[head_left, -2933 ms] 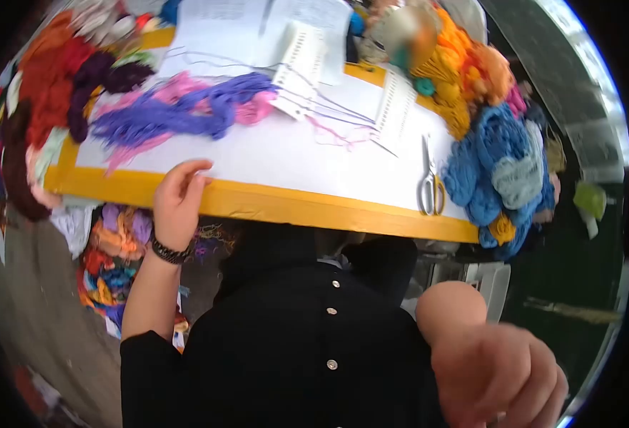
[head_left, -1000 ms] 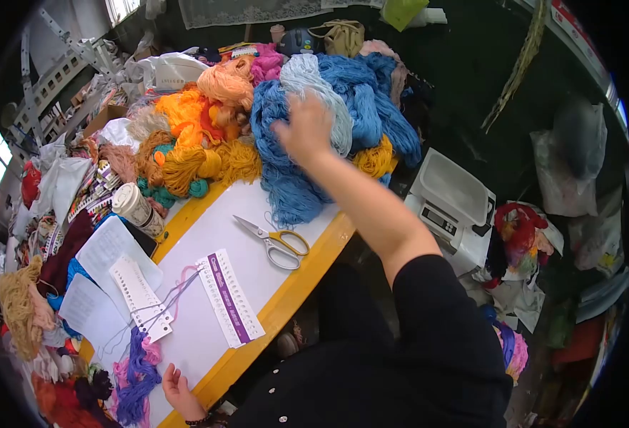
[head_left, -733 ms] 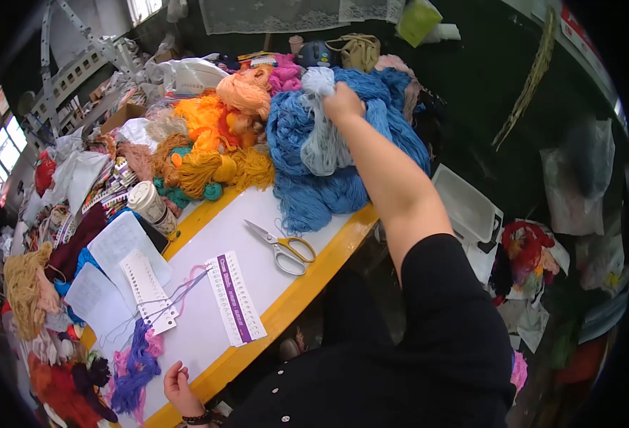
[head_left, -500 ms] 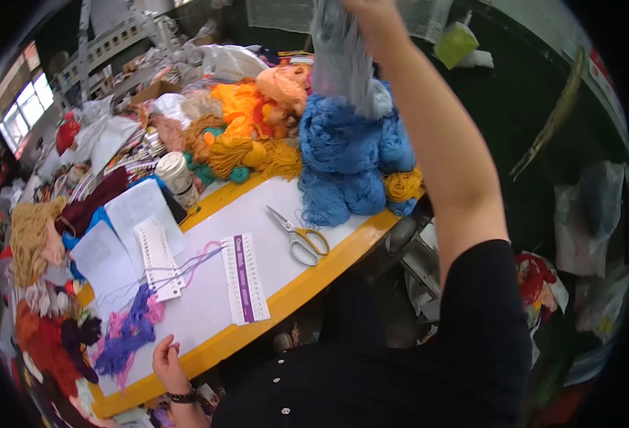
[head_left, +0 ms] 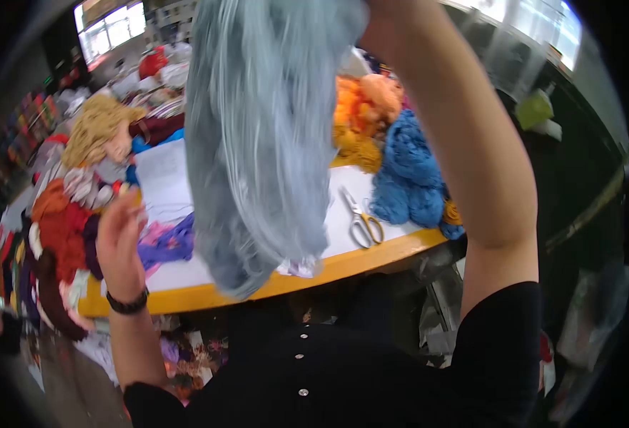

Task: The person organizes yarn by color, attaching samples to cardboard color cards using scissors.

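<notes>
Though the pale skein hangs clear in the right hand's closed grip, it seems unplaced; left hand open, empty, near the tabletop

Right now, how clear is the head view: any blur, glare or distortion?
Head view: the pale blue skein in the right hand is motion-blurred, the left hand soft; fisheye bows the table edge; the windows glare white; corners are black.

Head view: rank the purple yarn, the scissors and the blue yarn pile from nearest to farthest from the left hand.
1. Purple yarn, right beside the left hand.
2. Scissors, further right, beyond the pale blue hank gripped by the right hand.
3. Blue yarn pile, farthest right.
</notes>
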A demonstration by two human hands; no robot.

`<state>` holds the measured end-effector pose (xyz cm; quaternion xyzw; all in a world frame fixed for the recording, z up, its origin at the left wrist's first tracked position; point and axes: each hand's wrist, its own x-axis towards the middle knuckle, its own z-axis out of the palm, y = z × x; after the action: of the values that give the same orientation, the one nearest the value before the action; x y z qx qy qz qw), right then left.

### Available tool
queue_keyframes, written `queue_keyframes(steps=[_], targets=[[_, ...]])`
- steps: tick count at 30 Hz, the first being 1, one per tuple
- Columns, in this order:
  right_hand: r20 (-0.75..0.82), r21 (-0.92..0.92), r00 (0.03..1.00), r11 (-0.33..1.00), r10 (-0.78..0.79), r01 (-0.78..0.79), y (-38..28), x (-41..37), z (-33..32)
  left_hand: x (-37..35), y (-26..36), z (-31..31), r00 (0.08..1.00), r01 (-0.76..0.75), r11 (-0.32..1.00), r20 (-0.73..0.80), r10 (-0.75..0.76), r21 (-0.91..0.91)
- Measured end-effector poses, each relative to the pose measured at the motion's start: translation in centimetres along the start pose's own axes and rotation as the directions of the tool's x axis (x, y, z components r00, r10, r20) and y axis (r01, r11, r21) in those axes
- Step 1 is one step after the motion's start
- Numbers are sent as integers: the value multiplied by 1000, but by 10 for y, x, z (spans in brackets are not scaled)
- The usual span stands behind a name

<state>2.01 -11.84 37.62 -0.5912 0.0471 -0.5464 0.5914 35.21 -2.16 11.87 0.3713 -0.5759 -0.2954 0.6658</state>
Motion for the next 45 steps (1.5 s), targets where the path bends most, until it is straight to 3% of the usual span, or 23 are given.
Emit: queue_keyframes(steps=[3,8,13,15,17,19,20,21,22,26,28,33,35,36,37,38,39,40,41,42,43,44,45], targets=[[58,-257,982,953,180,-160,103,-43,36,22,66,13,958,-97,986,258,130,-135],[189,-519,962,852,197,-72,193,-61,100,20,87,-9,946,-3,984,320,-55,179],[213,-560,971,828,103,35,241,-76,128,42,138,-82,870,411,911,286,-403,32],[188,-608,981,791,53,74,262,-93,120,50,154,-107,733,630,769,411,-541,-112],[125,-674,919,712,375,-198,266,-123,101,44,171,-110,748,634,761,358,-558,-138],[98,-732,898,643,428,-226,295,-155,74,42,182,-110,717,602,794,493,-493,-80],[127,-748,862,617,492,-242,310,-173,61,37,184,-102,846,494,852,323,-424,-173],[149,-765,821,591,552,-258,320,-187,52,46,181,-114,810,464,872,471,-349,-152],[189,-716,781,628,595,-305,324,-199,53,55,180,-138,749,430,892,606,-267,-139],[311,-509,715,745,626,-431,342,-222,99,49,198,-147,806,349,921,557,-201,-173],[294,-224,616,679,731,-699,343,-222,125,34,208,-155,830,309,936,529,-178,-169],[176,284,523,465,834,-838,378,-198,152,-42,238,-204,895,238,967,407,-181,-93],[1,362,702,655,712,-664,365,-180,151,-82,234,-225,916,250,968,328,-229,-21],[3,238,836,812,548,-533,364,-174,146,-101,230,-238,921,281,959,272,-280,35],[-21,-326,1000,945,17,-23,366,-160,140,-123,212,-246,912,342,931,196,-361,123],[245,-719,857,508,-454,474,366,-150,136,-141,191,-249,879,431,874,113,-463,225],[371,-715,861,485,-349,504,331,-145,144,-152,165,-243,904,351,732,-6,-428,584],[375,-712,859,485,-349,507,317,-142,156,-172,130,-262,888,348,591,-54,-456,728],[383,-714,880,513,-282,476,309,-143,166,-172,121,-214,739,607,512,-194,-646,608],[391,-718,897,541,-208,438,303,-144,175,-172,98,-195,777,463,535,-33,-629,707],[522,-671,837,529,-160,520,297,-145,181,-172,71,-172,873,302,745,142,-467,594],[529,-668,835,534,-148,518,297,-148,187,-175,52,-144,912,280,861,162,-377,425],[579,-725,814,491,54,484,299,-151,193,-165,50,-102,952,178,918,174,-251,355]])
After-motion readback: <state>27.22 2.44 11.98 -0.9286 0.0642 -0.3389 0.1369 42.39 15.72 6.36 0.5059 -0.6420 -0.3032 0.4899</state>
